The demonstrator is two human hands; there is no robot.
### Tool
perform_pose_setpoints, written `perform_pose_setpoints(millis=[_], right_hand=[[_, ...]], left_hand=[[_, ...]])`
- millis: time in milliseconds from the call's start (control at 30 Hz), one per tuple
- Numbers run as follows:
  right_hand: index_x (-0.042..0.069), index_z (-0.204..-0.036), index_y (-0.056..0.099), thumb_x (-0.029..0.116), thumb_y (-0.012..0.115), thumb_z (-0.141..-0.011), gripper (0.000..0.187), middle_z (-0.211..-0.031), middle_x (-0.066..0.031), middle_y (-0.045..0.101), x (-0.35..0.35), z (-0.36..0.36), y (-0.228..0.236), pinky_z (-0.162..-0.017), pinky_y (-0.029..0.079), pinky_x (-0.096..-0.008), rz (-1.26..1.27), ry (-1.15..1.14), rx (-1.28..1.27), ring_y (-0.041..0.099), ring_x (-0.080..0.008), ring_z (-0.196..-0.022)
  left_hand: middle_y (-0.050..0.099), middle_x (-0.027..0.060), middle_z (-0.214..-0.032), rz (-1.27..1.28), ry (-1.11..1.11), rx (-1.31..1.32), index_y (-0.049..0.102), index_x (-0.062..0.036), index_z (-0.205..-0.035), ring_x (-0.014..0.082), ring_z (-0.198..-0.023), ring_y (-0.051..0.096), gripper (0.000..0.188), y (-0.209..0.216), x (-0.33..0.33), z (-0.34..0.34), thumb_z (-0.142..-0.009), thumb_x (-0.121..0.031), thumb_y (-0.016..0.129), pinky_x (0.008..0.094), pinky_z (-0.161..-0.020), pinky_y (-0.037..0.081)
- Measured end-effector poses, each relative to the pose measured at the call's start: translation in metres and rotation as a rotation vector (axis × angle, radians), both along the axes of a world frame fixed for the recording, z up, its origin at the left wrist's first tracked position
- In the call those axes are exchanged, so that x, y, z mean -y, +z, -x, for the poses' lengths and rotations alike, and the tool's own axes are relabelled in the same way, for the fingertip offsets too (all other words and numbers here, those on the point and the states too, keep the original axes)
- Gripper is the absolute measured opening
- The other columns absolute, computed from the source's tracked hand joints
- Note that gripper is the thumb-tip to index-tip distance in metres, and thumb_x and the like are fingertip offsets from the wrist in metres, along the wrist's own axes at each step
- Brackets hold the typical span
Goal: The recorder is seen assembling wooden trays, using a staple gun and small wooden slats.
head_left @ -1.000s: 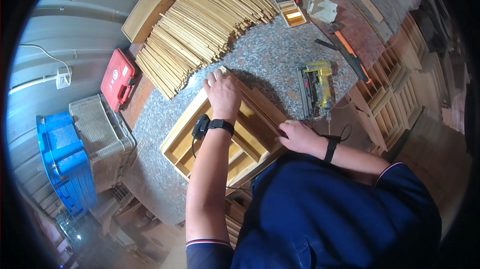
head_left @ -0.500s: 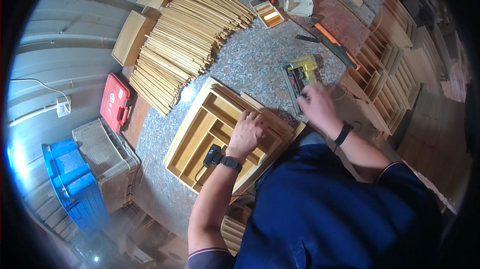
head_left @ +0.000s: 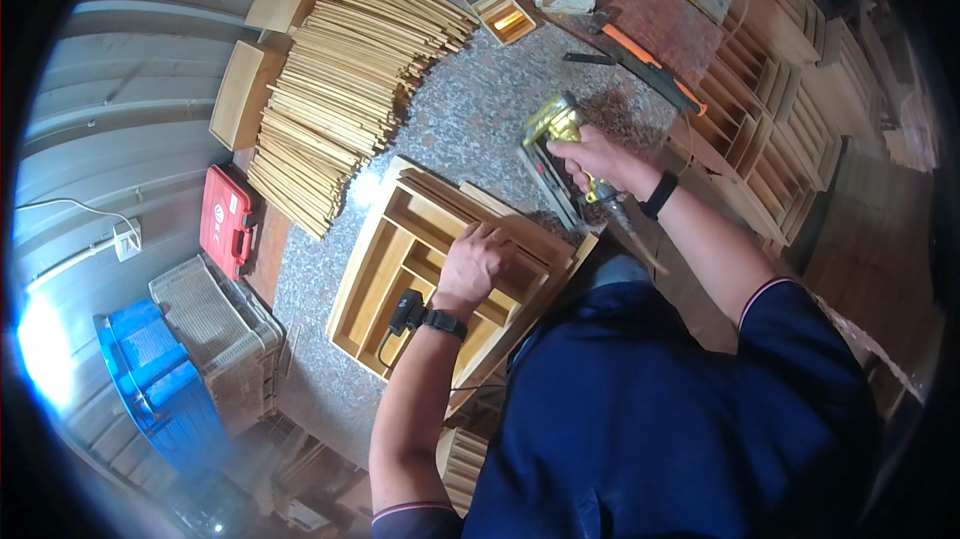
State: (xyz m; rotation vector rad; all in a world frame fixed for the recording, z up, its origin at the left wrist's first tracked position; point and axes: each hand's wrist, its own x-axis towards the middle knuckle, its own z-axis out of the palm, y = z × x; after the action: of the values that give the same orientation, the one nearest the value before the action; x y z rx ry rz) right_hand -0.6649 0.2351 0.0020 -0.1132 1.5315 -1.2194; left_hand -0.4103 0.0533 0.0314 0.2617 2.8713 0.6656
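Observation:
A wooden compartment tray [head_left: 352, 284] lies at a slant on the speckled tabletop in front of me, with thin dividers inside. My left hand [head_left: 474, 261] rests on its right part, fingers curled down over a divider; the fingertips are partly hidden. Around the grip of a yellow nail gun [head_left: 551, 119] my right hand [head_left: 600, 161] is closed. The nail gun is tilted, its dark magazine just right of the tray, and a hose fitting shows below the grip. A small black device [head_left: 406, 311] with a cable sits at my left wrist, over the tray.
Many thin wooden sticks [head_left: 335, 89] lie stacked at the far left. A red case [head_left: 226, 219], a grey crate [head_left: 205, 314] and a blue crate [head_left: 165, 379] stand left. An orange-handled hammer [head_left: 640, 51] and a small box [head_left: 502, 19] lie at the back. More wooden trays [head_left: 765, 129] are stacked right.
My right hand has closed round the nail gun's grip, and the gun has tilted and shifted. My left hand stays on the tray. The whole view has shifted slightly.

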Motion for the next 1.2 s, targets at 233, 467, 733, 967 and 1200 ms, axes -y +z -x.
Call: perform_pose_setpoints(millis=[233, 467, 733, 967, 1200], right_hand=[[0.008, -0.102, 0.061, 0.032, 0.068, -0.104, 0.025, -0.068, 0.001, 0.051, -0.041, -0.041, 0.025, -0.045, 0.047, -0.0298, -0.212, 0.309, 0.458, 0.051, -0.0106, -0.05], [0.009, -0.098, 0.059, 0.029, 0.068, -0.105, 0.023, -0.067, 0.0019, 0.049, -0.056, -0.054, 0.025, -0.046, 0.045, -0.0314, -0.234, 0.296, 0.52, 0.047, -0.0108, -0.051], [0.009, -0.096, 0.058, 0.027, 0.067, -0.106, 0.022, -0.066, 0.0024, 0.049, -0.064, -0.053, 0.024, -0.047, 0.044, -0.0299, -0.252, 0.282, 0.587, 0.047, -0.0093, -0.052], [0.01, -0.092, 0.058, 0.027, 0.066, -0.106, 0.024, -0.062, 0.0021, 0.049, -0.062, -0.051, 0.023, -0.047, 0.045, -0.0314, -0.261, 0.302, 0.553, 0.048, -0.0102, -0.05], [0.012, -0.092, 0.057, 0.03, 0.065, -0.107, 0.024, -0.06, 0.003, 0.046, -0.03, -0.033, 0.018, -0.046, 0.046, -0.0314, -0.224, 0.282, 0.544, 0.048, -0.0099, -0.048]], left_hand=[[0.064, 0.0053, -0.098, 0.045, -0.009, -0.014, 0.066, -0.0105, -0.088, 0.0245, -0.103, 0.064, 0.007, 0.0, -0.001, 0.002, -0.083, -0.011, 0.063, 0.0359, -0.094, 0.054], [0.063, 0.0054, -0.097, 0.066, -0.033, 0.012, 0.064, -0.0101, -0.091, 0.0246, -0.101, 0.064, 0.008, -0.001, 0.0, 0.003, -0.083, -0.011, 0.062, 0.0356, -0.094, 0.055], [0.063, 0.0056, -0.097, 0.059, -0.033, 0.027, 0.065, -0.0096, -0.091, 0.0248, -0.102, 0.064, 0.01, -0.003, 0.0, 0.002, -0.082, -0.01, 0.062, 0.0357, -0.094, 0.055], [0.063, 0.0053, -0.099, 0.06, -0.033, 0.065, 0.067, -0.0106, -0.094, 0.0249, -0.102, 0.064, 0.014, -0.001, 0.003, 0.006, -0.081, -0.009, 0.062, 0.0362, -0.094, 0.055], [0.067, 0.0087, -0.102, -0.045, 0.05, 0.029, 0.071, -0.0061, -0.098, 0.0302, -0.105, 0.064, 0.02, 0.005, 0.005, 0.007, -0.08, -0.014, 0.071, 0.0422, -0.092, 0.055]])
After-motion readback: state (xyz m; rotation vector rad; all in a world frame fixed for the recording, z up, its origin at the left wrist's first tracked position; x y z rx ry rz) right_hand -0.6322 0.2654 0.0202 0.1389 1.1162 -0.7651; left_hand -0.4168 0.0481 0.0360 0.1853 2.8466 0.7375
